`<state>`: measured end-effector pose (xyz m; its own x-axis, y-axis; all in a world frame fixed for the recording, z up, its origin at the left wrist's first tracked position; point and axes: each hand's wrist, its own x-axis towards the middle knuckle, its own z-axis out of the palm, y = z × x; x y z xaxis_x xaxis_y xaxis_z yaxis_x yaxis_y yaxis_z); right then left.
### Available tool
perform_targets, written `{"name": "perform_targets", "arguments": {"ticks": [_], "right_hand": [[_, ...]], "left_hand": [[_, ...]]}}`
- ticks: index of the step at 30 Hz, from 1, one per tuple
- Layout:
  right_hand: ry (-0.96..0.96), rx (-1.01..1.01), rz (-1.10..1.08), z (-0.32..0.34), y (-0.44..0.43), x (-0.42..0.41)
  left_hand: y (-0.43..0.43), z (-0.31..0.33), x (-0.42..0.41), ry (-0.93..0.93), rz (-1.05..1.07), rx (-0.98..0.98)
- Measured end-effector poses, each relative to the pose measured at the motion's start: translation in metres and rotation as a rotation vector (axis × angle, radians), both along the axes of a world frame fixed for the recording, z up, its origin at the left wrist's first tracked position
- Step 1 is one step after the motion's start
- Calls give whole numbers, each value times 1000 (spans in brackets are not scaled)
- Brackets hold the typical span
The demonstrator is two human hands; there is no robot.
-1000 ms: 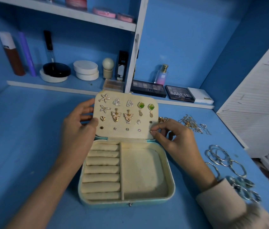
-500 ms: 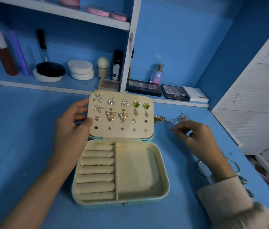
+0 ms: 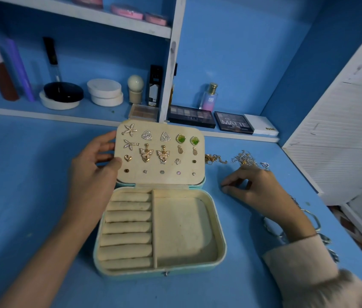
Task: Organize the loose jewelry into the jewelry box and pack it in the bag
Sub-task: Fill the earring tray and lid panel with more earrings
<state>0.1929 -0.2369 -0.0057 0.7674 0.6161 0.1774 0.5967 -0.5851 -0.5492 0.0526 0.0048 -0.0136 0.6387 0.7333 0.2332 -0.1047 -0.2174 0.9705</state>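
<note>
**A:** Head view, looking down. Hands first?

**B:** Left hand [image 3: 91,172] gripping the left edge of the raised lid [image 3: 160,180], thumb across its front, fingers behind. Right hand [image 3: 257,190] low over the blue table [image 3: 31,185], to the right of the box, fingers curled. Thumb and forefinger tips together. Cannot tell whether anything is pinched there.

**A:** And the jewelry box [image 3: 221,236]?

**B:** Open at centre, resting on the table between the hands. Cream padded ring rolls [image 3: 129,227] on its left, one bare compartment [image 3: 182,227] on its right. Rows of earrings [image 3: 146,153] pinned across the inside of the lid.

**A:** Beyond that?

**B:** Loose gold chain [image 3: 214,158] just right of the lid. Tangled silver chains [image 3: 245,157] past the right knuckles. Silver bangles [image 3: 317,223] partly hidden behind the right wrist. Eyeshadow palettes [image 3: 191,116] and a perfume bottle [image 3: 209,97] on the back ledge.
</note>
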Motion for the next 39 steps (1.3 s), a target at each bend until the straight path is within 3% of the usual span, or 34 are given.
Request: {"name": "perform_targets", "arguments": {"ticks": [11,16,31,39], "right_hand": [[-100,-56,24,-8,2,2],[-37,73,19,-7,8,-2],[-174,36,7,-15,0,3],[-153,47,10,-14,-1,5]], "left_hand": [[0,0,0,-2,-4,3],[-1,1,0,-12,-9,-12],[1,0,1,-20,-17,-26],[1,0,1,-21,-19,-19]]}}
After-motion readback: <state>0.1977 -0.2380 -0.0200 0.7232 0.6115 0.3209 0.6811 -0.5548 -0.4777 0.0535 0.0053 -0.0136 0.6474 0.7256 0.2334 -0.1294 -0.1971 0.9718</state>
